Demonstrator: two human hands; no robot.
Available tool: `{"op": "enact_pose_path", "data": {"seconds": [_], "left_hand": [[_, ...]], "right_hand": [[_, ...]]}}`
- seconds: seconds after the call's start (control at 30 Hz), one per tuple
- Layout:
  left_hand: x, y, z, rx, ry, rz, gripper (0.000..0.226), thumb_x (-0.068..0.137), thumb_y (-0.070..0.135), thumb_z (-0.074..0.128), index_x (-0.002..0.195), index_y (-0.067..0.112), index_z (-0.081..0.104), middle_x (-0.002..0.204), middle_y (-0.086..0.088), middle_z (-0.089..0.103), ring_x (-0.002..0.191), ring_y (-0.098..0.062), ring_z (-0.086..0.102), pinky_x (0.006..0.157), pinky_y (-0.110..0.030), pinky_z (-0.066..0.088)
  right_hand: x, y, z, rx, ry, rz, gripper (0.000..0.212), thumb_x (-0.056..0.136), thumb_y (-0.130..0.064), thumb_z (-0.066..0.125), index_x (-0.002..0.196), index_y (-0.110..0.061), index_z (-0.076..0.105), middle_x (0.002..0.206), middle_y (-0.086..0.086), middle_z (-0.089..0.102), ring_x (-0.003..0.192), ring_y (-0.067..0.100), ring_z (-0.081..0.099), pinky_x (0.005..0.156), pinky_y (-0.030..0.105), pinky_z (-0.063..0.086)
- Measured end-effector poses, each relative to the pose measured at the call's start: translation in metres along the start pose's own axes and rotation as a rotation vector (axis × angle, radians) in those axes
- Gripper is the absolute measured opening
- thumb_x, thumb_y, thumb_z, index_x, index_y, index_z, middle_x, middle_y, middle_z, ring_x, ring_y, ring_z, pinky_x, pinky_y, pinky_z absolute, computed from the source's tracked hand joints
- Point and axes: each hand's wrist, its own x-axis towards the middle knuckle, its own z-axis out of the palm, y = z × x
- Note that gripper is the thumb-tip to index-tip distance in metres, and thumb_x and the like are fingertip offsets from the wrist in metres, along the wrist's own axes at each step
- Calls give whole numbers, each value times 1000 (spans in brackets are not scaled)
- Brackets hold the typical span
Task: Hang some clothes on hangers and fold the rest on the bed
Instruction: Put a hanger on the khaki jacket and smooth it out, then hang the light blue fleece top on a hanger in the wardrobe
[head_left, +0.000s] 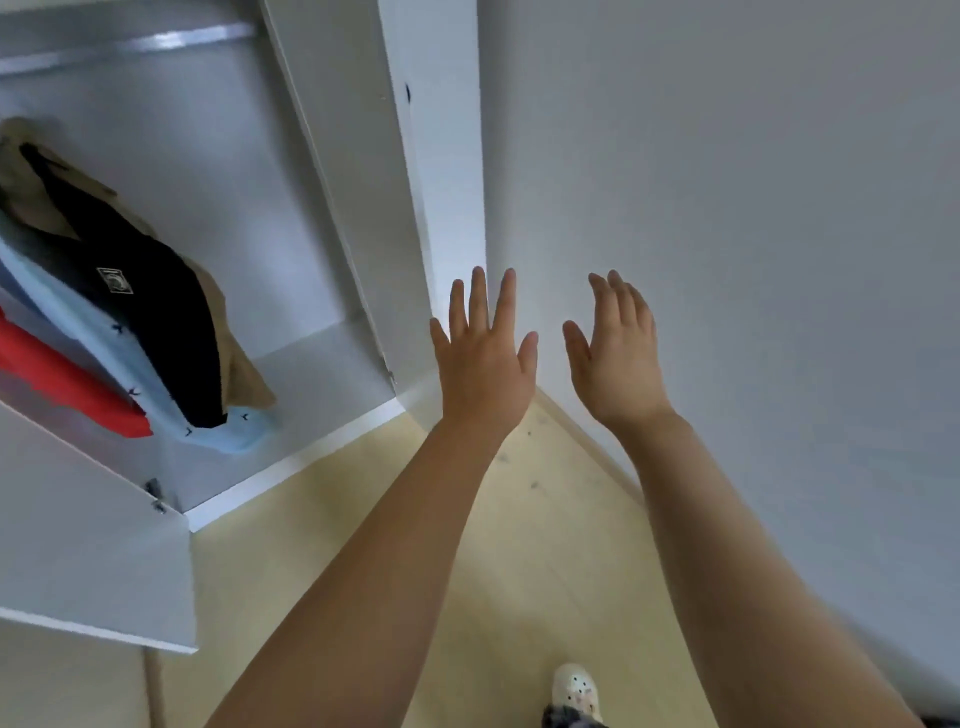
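Left hand (485, 358) raised, fingers spread, holding nothing | right hand (615, 353) likewise, empty | black, light-blue, red, tan garments (145, 322) hang inside open white wardrobe (291, 208).

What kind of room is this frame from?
Likely a bedroom at home, though no bed is in view: an open white wardrobe with a metal rail, hanging clothes inside it, and a pale wood floor.

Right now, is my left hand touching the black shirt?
Apart. The head view shows the left hand raised and open, with the wardrobe panel between it and the hanging black shirt.
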Motion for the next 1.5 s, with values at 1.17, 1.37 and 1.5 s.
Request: {"op": "enact_pose_path", "data": {"seconds": [1.17,1.37,1.5], "left_hand": [[-221,470,401,-459,-524,553,67,97,24,50,153,24,13,161,-3,8,148,-23,6,119,-47,14],[-288,439,525,-439,-533,609,66,96,20,50,153,22,16,160,-6,11,148,-25,8,117,-50,17],[-327,429,588,-415,-495,634,64,97,21,48,153,22,15,161,-5,9,148,-24,7,118,-49,15]], "right_hand": [[-307,585,-96,-242,107,568,70,79,-9,39,148,-6,30,159,14,15,147,24,3,118,41,1],[-381,655,10,-283,81,569,73,79,-1,44,149,-6,25,159,13,14,146,19,-3,117,40,-2],[-428,695,61,-285,59,577,74,80,-1,43,151,-7,22,160,10,12,149,24,1,117,38,-4]]}}
